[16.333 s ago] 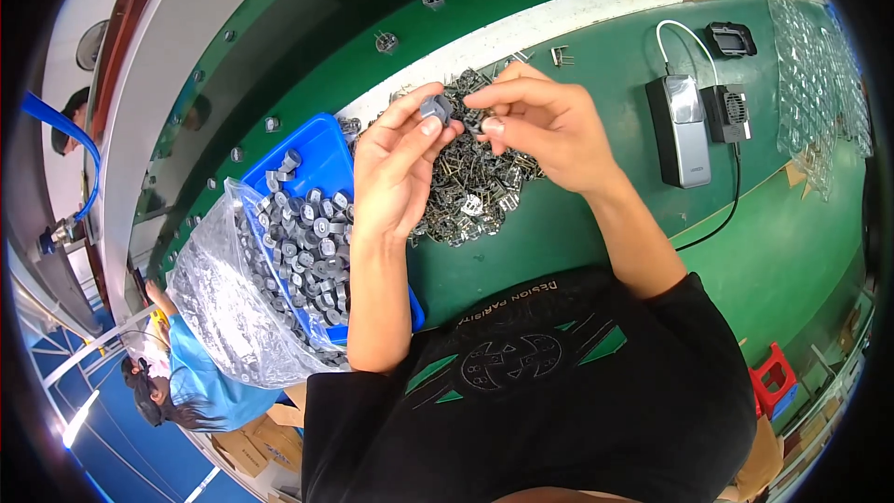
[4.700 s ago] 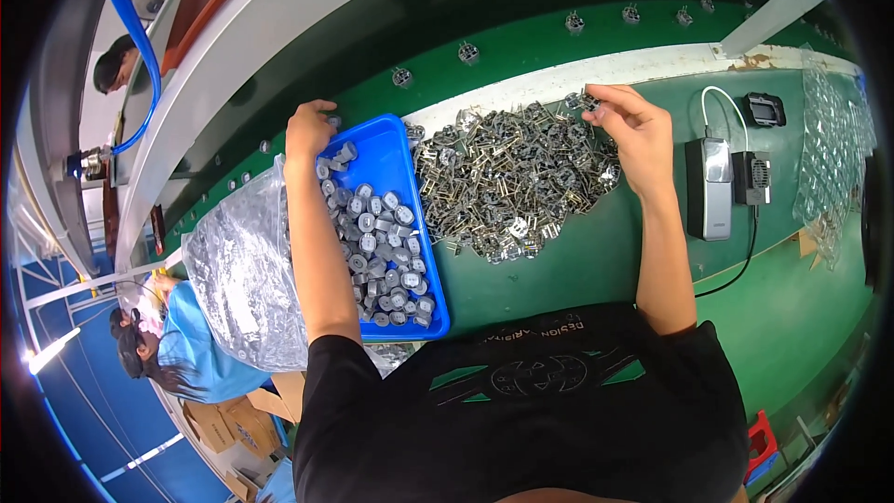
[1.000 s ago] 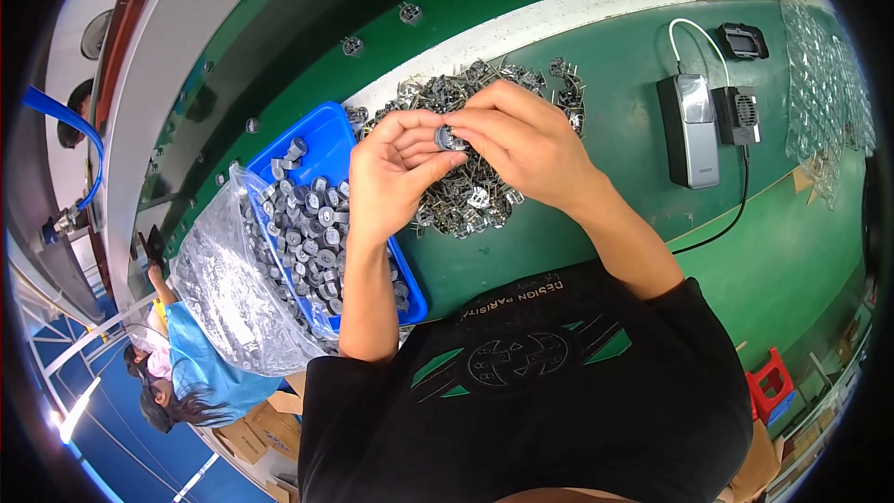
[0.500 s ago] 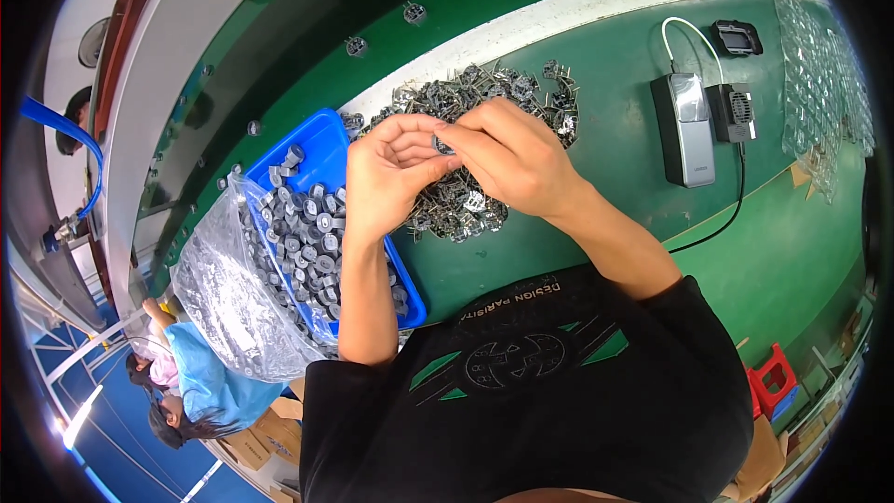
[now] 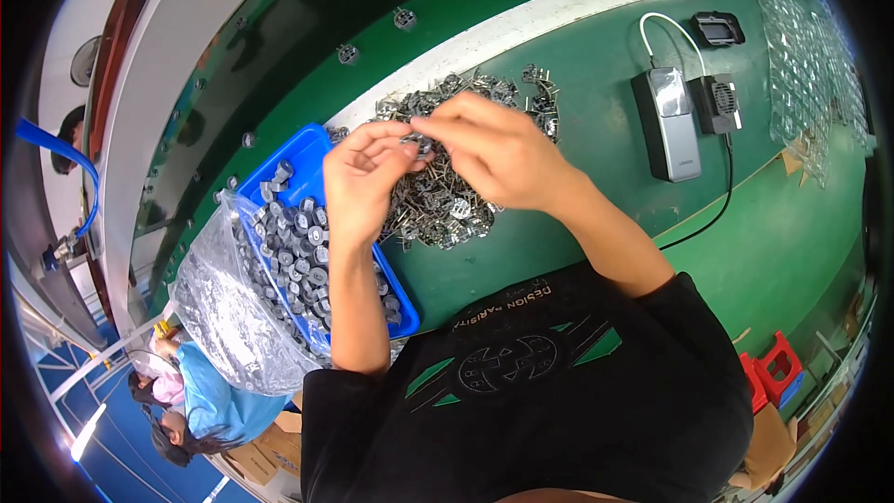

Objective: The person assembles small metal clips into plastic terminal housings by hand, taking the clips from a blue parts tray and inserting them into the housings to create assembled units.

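Head view: a small metal part [image 5: 416,140] is pinched between the fingertips of the left hand [image 5: 358,182] and right hand [image 5: 498,154], both closed on it above the heap of metal pieces [image 5: 438,210] — if the pinch slackened, it could be lost among them or in the blue tray [image 5: 307,154] on the desk [image 5: 596,214].

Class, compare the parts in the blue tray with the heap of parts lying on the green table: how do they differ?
The parts in the blue tray are dark grey, round and stubby; the heap on the green table is bright silvery, thin and pronged. The tray parts sit contained by the blue tray; the heap lies loose on the green table. Both are small metal pieces, many in number.
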The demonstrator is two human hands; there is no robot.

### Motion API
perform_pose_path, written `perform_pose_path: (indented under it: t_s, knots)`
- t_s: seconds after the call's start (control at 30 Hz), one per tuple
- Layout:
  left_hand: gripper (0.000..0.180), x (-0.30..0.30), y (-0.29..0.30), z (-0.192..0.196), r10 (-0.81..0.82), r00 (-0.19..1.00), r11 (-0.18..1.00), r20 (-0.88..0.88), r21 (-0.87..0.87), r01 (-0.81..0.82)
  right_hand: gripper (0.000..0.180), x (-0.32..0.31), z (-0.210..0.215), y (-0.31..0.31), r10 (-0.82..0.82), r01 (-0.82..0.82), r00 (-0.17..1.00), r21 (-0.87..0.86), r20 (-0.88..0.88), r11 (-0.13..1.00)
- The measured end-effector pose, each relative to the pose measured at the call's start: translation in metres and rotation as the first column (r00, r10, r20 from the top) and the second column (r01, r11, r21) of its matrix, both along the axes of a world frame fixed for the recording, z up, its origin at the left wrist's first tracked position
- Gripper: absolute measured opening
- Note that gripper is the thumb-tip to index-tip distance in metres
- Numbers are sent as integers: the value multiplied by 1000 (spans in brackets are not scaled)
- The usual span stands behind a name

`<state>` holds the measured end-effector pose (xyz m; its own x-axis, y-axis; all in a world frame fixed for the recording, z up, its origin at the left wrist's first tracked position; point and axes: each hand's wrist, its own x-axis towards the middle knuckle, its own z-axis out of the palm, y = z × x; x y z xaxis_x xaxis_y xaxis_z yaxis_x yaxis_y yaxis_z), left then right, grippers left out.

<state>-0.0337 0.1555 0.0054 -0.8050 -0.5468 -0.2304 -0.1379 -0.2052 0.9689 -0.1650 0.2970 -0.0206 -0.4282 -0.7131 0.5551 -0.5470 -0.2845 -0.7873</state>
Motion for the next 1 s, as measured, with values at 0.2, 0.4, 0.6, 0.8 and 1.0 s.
perform_pose_path:
  t_s: [0.2,0.4,0.6,0.8,1.0]
  knots:
    - [20,-10,-64,0,283,955,877,85,-427,-222,22,-66,-20,19,-360,437,872,195,-332,878]
    - [24,-19,-153,-25,547,776,476,315,-879,22,19,-72,-11,33,-157,333,898,400,-412,854]
    - [24,-15,-184,-59,561,728,535,394,-844,44,17,-70,-9,32,-135,311,925,504,-355,806]
    - [34,31,-170,7,612,709,480,349,-877,18,11,-78,4,37,-60,230,941,499,-333,835]
    - [29,93,-102,33,432,741,623,514,-764,167,12,-73,7,44,-97,-3,960,355,263,935]
